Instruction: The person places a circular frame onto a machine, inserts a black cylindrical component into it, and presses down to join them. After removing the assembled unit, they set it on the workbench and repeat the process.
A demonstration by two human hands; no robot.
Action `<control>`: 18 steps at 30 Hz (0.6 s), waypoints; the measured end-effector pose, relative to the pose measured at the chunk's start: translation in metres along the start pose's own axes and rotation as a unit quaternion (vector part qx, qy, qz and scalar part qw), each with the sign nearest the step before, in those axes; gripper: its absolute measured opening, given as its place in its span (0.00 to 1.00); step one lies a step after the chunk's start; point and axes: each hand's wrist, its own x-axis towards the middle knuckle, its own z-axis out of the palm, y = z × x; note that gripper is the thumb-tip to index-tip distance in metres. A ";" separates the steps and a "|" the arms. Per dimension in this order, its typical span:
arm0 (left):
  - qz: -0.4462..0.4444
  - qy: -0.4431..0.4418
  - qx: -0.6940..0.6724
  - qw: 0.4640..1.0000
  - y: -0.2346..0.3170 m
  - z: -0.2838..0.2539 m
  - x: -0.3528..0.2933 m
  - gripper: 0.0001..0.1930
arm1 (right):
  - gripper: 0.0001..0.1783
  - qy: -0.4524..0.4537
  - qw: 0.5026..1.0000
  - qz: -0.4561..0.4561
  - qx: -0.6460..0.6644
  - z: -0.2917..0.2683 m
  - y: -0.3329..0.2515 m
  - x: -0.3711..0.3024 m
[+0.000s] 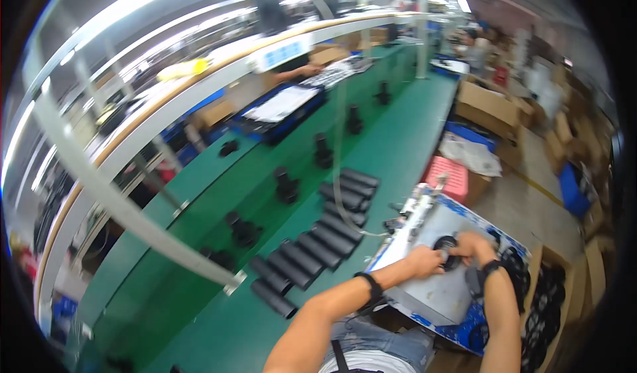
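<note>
Left hand (426,261): fingers curled nearly closed, gripping the near left edge of a black round part (447,243).
Right hand (473,246): fingers bent and closed on the right side of the same part.
Black round part: held between both hands, over a grey metal surface (430,300) to the right of the bench (199,340).
Black tubes (320,246): lying side by side in a staggered row on the green bench, left of the hands.
Black fittings (286,186): standing upright in a spaced line beyond the tubes.
Carton (572,299): right of the right forearm, containing black parts (547,307).
Pink basket (448,178): beyond the metal surface.
</note>
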 end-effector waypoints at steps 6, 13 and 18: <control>0.017 0.051 0.005 0.999 0.000 0.010 -0.009 0.22 | 0.21 -0.004 0.996 0.063 0.059 0.013 -0.009 0.005; -0.015 0.064 0.009 0.998 0.005 0.005 -0.009 0.20 | 0.17 0.127 0.980 0.129 -0.087 0.021 -0.020 0.001; -0.018 0.033 0.019 0.999 0.004 0.000 -0.004 0.20 | 0.20 0.097 0.980 0.169 -0.044 0.013 -0.028 -0.004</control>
